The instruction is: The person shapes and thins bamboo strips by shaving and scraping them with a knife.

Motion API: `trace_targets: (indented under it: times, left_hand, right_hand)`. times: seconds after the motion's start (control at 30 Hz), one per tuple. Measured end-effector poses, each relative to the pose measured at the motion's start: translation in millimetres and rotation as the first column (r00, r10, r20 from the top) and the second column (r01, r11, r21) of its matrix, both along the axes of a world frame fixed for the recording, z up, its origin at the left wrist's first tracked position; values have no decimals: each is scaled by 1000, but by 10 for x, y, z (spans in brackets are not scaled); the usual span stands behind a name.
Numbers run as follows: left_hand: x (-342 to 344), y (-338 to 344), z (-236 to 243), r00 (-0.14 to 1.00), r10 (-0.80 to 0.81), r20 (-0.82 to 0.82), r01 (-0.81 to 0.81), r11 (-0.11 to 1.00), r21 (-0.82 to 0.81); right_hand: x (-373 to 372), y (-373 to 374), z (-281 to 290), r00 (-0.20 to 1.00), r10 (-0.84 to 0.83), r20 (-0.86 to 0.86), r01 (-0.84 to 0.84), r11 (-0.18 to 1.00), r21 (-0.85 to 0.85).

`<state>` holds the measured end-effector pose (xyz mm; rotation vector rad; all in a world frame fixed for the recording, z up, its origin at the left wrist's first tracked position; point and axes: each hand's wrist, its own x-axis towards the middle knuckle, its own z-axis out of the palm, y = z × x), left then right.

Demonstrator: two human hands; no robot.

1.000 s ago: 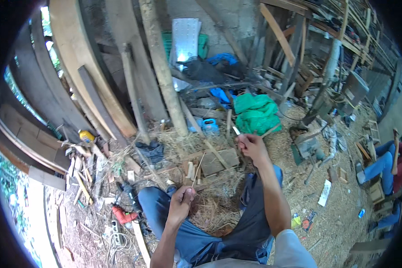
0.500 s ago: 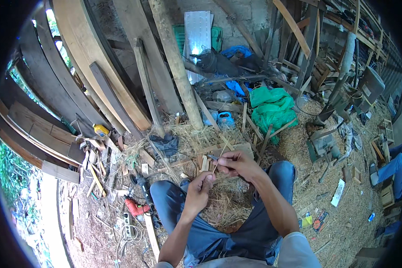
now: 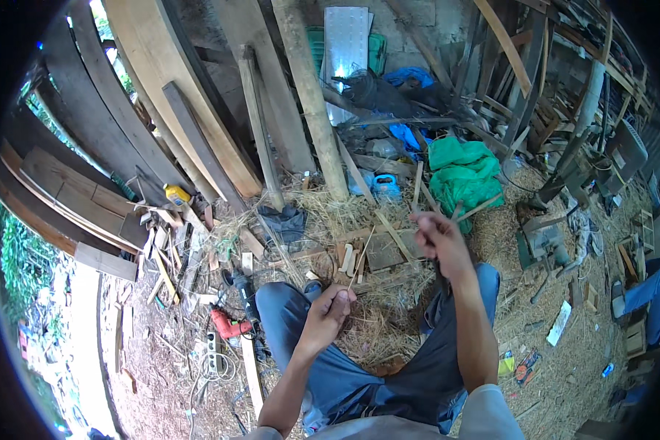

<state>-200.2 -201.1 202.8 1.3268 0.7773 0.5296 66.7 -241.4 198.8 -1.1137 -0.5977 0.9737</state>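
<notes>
I am seated on straw with my knees in blue jeans. My left hand is closed low over my left knee, pinching a thin pale wooden strip that points up and away from me. My right hand is raised above my right thigh, apart from the left. Its fingers are closed around a small thin sliver whose tip barely shows at the fingertips. A small square board lies on the straw between the two hands.
A red power drill, a dark grinder and a white power strip lie left of my knee. Planks and a post lean ahead. A green cloth, blue jug and another person's leg are to the right.
Half a second ago both hands met over the straw. The right hand has since drawn up and to the right, while the left has dropped slightly toward my knee.
</notes>
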Motion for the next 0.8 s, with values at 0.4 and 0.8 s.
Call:
trace_targets:
  times: [0.4,0.8]
  left_hand:
    - [133,-19,-7,999,31,-8,-27,957,289]
    - [30,-87,-16,999,-10,39,12,999,-50]
  right_hand:
    - [-606,100,89,854,501,-138,-510,859,-39]
    - [27,147,49,975,214,-63,-215,977,0]
